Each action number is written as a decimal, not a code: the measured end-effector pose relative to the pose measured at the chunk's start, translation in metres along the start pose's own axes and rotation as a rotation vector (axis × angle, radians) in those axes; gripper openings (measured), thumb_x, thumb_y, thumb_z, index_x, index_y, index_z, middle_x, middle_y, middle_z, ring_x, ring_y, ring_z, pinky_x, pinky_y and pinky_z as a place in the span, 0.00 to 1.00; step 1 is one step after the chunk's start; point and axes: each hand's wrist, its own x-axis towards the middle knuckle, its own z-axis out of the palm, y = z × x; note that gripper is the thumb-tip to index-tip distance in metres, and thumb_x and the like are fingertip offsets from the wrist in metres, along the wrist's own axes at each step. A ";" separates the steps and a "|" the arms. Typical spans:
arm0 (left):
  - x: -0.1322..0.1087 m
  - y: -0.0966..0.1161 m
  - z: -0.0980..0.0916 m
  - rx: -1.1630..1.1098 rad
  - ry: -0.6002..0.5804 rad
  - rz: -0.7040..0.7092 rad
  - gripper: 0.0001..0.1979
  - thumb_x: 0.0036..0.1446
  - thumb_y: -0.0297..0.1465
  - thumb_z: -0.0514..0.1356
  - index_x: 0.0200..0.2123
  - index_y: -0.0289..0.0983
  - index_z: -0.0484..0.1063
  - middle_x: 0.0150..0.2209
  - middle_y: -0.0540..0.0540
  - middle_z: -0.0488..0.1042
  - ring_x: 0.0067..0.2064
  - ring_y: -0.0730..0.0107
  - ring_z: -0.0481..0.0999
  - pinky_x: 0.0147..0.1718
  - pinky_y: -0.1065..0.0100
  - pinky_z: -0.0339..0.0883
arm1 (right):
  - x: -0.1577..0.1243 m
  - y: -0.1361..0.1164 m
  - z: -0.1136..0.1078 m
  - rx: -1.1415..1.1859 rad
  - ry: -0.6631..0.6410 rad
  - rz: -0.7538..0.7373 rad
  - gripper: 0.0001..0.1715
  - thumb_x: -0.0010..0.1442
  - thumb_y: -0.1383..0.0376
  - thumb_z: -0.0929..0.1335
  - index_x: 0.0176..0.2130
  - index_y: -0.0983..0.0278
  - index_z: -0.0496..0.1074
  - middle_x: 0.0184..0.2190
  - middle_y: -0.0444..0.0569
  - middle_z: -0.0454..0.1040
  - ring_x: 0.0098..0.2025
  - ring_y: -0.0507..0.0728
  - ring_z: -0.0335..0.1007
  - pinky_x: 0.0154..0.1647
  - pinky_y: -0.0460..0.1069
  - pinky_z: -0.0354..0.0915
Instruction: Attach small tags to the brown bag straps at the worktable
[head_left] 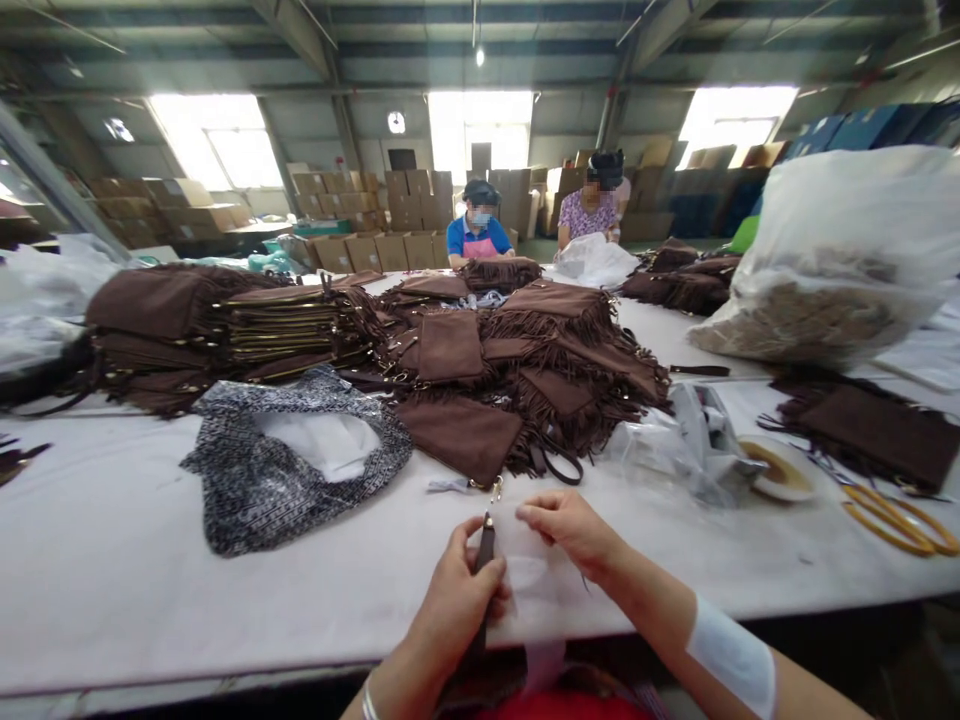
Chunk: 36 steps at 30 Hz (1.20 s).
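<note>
Near the table's front edge, my left hand [463,590] is closed around a dark brown strap [486,548] with a gold clasp [496,490] at its upper end. To its right, my right hand [566,528] pinches the upper edge of a thin, translucent white sheet [529,570], which hangs between the two hands. Just beyond the clasp lies a brown pouch [469,437], part of a heap of brown fringed pouches [566,385]. A patterned black-and-white bag [292,500] with white material inside rests left of my hands.
Stacked brown pouches [157,310] stand at the left. On the right are yellow-handled scissors [896,520], a tape roll [776,470], clear plastic [675,450] and a large filled plastic bag [840,270]. Two people [480,230] are across the table.
</note>
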 end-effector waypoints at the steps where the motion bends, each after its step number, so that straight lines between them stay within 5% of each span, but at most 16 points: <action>1: -0.005 -0.001 -0.004 -0.039 0.006 -0.056 0.34 0.54 0.36 0.65 0.61 0.36 0.57 0.31 0.49 0.74 0.26 0.70 0.73 0.23 0.71 0.65 | -0.005 0.001 -0.003 0.001 0.030 0.009 0.21 0.49 0.52 0.73 0.22 0.66 0.70 0.17 0.38 0.59 0.22 0.48 0.50 0.24 0.46 0.47; 7: -0.024 0.020 -0.029 -0.355 -0.295 -0.271 0.20 0.51 0.39 0.70 0.40 0.33 0.69 0.31 0.46 0.74 0.30 0.71 0.75 0.28 0.70 0.68 | -0.037 0.004 -0.006 0.038 0.066 0.011 0.22 0.46 0.50 0.75 0.22 0.66 0.70 0.19 0.40 0.62 0.25 0.49 0.54 0.28 0.47 0.51; 12: -0.010 0.041 -0.025 -0.279 -0.230 -0.066 0.19 0.49 0.37 0.71 0.38 0.33 0.70 0.26 0.49 0.72 0.25 0.77 0.69 0.23 0.75 0.59 | -0.047 0.003 0.002 0.075 0.041 -0.014 0.23 0.45 0.51 0.76 0.22 0.65 0.68 0.20 0.40 0.62 0.26 0.50 0.54 0.29 0.47 0.52; 15: -0.003 0.038 -0.012 -0.191 -0.257 -0.016 0.25 0.48 0.38 0.71 0.46 0.33 0.69 0.24 0.53 0.69 0.22 0.79 0.65 0.21 0.75 0.54 | -0.048 0.001 0.006 0.081 0.018 -0.052 0.23 0.49 0.49 0.74 0.23 0.65 0.67 0.20 0.39 0.61 0.26 0.50 0.53 0.29 0.47 0.52; 17: -0.001 0.034 -0.004 -0.163 -0.281 -0.006 0.28 0.47 0.40 0.71 0.47 0.33 0.69 0.23 0.54 0.67 0.21 0.79 0.63 0.21 0.74 0.53 | -0.048 0.001 0.008 0.058 -0.004 -0.078 0.24 0.52 0.49 0.73 0.23 0.65 0.68 0.21 0.40 0.60 0.26 0.50 0.53 0.29 0.47 0.52; 23: -0.003 0.030 0.005 -0.044 -0.193 -0.002 0.22 0.43 0.45 0.70 0.28 0.35 0.66 0.19 0.54 0.63 0.19 0.79 0.59 0.18 0.73 0.48 | -0.048 0.001 0.008 0.006 0.049 -0.138 0.23 0.56 0.47 0.70 0.28 0.65 0.73 0.23 0.42 0.64 0.28 0.51 0.57 0.32 0.48 0.56; 28: -0.004 0.033 0.006 -0.009 -0.153 0.025 0.22 0.44 0.47 0.70 0.27 0.35 0.67 0.18 0.55 0.62 0.19 0.80 0.57 0.20 0.73 0.49 | -0.045 -0.004 0.009 -0.011 -0.077 -0.145 0.24 0.56 0.47 0.70 0.29 0.66 0.76 0.25 0.44 0.70 0.30 0.52 0.61 0.34 0.48 0.59; 36: -0.014 0.036 -0.005 0.023 -0.262 -0.065 0.24 0.50 0.48 0.66 0.36 0.32 0.73 0.29 0.46 0.72 0.26 0.75 0.67 0.24 0.73 0.56 | -0.044 0.000 0.003 0.018 0.113 -0.078 0.18 0.47 0.54 0.75 0.24 0.66 0.74 0.22 0.43 0.71 0.27 0.51 0.62 0.31 0.48 0.59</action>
